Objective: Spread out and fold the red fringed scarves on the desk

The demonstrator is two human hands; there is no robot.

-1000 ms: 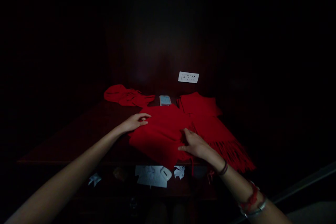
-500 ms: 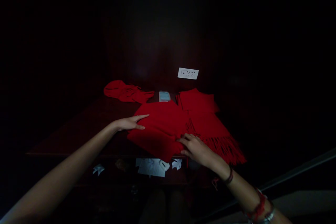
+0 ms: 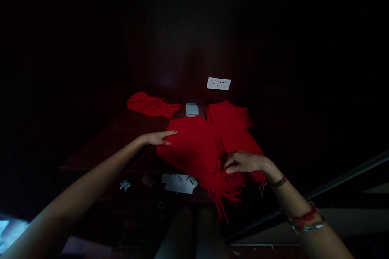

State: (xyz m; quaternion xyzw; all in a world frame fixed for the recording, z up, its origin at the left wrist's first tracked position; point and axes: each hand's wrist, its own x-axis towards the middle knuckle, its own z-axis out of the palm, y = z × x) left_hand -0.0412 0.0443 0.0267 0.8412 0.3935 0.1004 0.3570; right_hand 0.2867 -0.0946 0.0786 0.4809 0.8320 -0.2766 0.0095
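Note:
A red fringed scarf lies folded on a dark wooden table. My left hand rests flat on the scarf's left edge with its fingers stretched out. My right hand is closed in a pinch on the scarf's fringed end, which it holds above the table's front edge with the tassels hanging down. A second folded red cloth lies behind the scarf on the right. A crumpled red cloth sits at the back left.
A white socket plate is on the dark back wall. A small pale card lies between the red cloths. White paper scraps lie on a lower shelf under the table. My legs show below. The room is very dark.
My right hand has gathered the fringed end and lifted it leftward over the front edge. My left hand has flattened out on the scarf. The view has shifted slightly.

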